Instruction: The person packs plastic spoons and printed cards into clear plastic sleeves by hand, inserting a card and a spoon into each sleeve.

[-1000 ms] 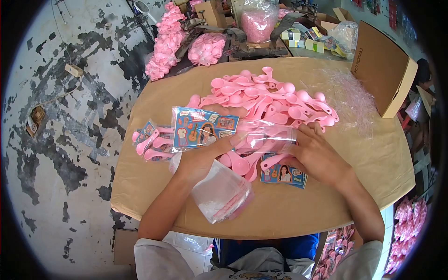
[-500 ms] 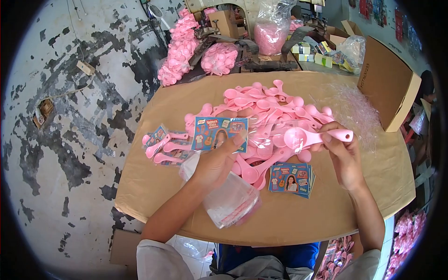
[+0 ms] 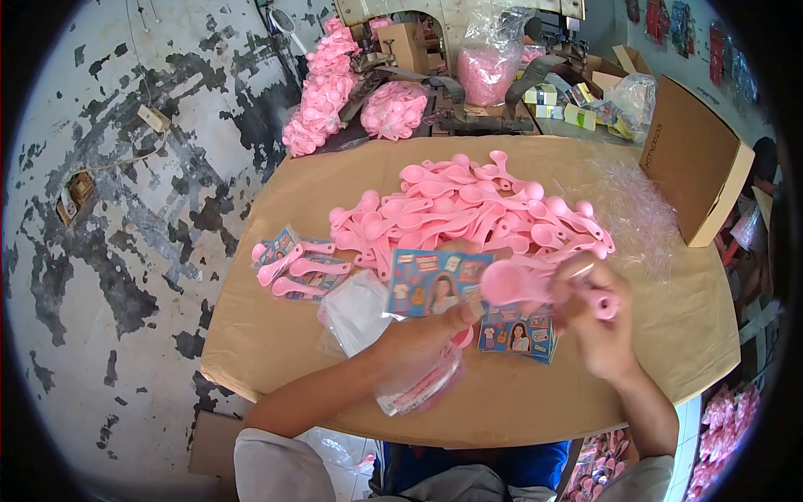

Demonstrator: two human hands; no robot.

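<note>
Pink plastic, one spoon (image 3: pixel 504 284): clasped at its handle in the right hand (image 3: pixel 595 322), raised above the table (image 3: pixel 673 335), bowl toward the left hand (image 3: pixel 427 330).

Printed card, one (image 3: pixel 439 284): pinched in the left hand, thumb across the lower right corner. Clear film around it: cannot tell. Hands: apart, near each other.

Hazards, as judged: bowl could catch the card's right edge and crease it, the two overlapping in view (contact uncertain); card could buckle under hard thumb pressure; low right hand could scatter the card stack (image 3: pixel 519 336); left forearm could drag the slick clear bags (image 3: pixel 355 305) out of place.

Appearance, spoon: pale pink, glossy, blurred; rounded bowl, straight handle, hole at the end. Similar spoons: heaped loose behind (image 3: pixel 468 201). Card: blue, pictorial, with a guitar, a garment and a portrait.
</note>
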